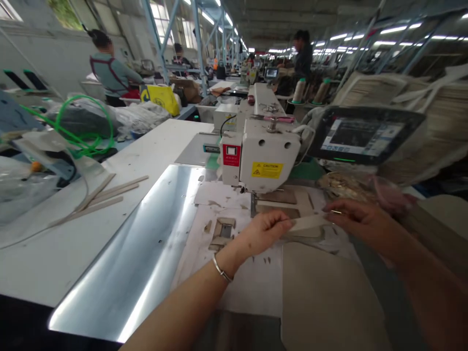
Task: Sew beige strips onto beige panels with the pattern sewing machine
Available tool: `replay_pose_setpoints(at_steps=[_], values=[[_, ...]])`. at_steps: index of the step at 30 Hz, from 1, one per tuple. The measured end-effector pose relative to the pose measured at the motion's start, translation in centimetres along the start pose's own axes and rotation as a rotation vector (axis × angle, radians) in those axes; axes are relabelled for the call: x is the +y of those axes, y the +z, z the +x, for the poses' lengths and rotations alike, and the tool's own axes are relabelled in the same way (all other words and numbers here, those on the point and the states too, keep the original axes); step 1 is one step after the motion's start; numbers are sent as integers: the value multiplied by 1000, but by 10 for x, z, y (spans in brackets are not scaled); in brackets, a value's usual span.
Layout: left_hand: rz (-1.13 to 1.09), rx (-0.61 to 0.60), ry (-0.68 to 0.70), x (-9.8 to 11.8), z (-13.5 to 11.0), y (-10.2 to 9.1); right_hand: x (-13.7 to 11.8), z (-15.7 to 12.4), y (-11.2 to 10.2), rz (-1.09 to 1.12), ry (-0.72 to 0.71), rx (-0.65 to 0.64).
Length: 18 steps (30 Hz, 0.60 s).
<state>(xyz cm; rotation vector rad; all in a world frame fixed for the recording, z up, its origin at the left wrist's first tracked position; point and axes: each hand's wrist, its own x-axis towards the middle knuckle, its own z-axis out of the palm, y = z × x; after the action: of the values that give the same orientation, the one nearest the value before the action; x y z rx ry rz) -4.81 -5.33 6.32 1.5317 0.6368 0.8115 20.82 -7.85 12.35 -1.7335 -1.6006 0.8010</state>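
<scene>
A short pale strip stretches between my two hands, in front of the white sewing machine head. My left hand is closed, with thumb and fingers pinched on the strip's left end. At the other end, the fingers of my right hand are closed on the strip. A thin shiny metal piece shows at those fingers; I cannot tell what it is. Beneath the strip lie beige fabric pieces and a template frame. A large beige panel spreads below my hands.
Left of the machine is a shiny metal plate on a white table, with several loose beige strips. A control screen stands to the right, near thread cones. Other people work farther back.
</scene>
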Motion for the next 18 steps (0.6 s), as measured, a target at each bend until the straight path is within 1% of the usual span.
replay_pose_setpoints(at_steps=[3,5,7,9,12,15,18], values=[[-101,-9,-45,-6,-12,-1,-5,-7,8,52,15,21],[-144,-2,-49,-4,-22,-1,-6,-9,13,96,22,46],[-166,17,-46,-1,-33,-2,-5,-8,18,150,24,35],[-161,34,-55,1,-43,-3,-3,-7,23,174,-17,13],[-113,54,-85,2,-58,-6,0,-6,28,114,-121,-4],[-84,73,-78,4,-72,-9,3,-9,30,89,-181,8],[-77,74,-53,8,-83,-7,7,-10,33,100,-218,38]])
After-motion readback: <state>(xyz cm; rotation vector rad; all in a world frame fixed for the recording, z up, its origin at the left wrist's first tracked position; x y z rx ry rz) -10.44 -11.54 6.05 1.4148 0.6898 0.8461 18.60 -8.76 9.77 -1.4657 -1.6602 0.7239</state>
